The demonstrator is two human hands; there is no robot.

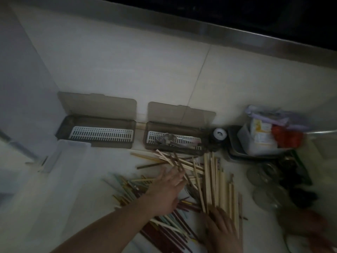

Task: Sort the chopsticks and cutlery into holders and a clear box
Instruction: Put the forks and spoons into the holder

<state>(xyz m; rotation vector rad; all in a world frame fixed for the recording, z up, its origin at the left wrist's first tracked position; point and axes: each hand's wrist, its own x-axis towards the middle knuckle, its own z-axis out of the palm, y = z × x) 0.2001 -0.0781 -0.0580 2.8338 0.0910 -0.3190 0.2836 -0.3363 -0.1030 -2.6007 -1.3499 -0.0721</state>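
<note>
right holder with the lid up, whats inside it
Inside the right holder lies a white slotted tray with a few pieces of metal cutlery on it. The blur hides which pieces they are, and whatever lies beneath the tray is covered.

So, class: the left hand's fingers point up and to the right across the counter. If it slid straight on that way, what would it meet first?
Probably the light wooden chopsticks fanned just beyond the left hand; its fingertips seem to touch them already. Farther along that line sits the right-hand holder with metal cutlery. Blur leaves depth unsure.
</note>
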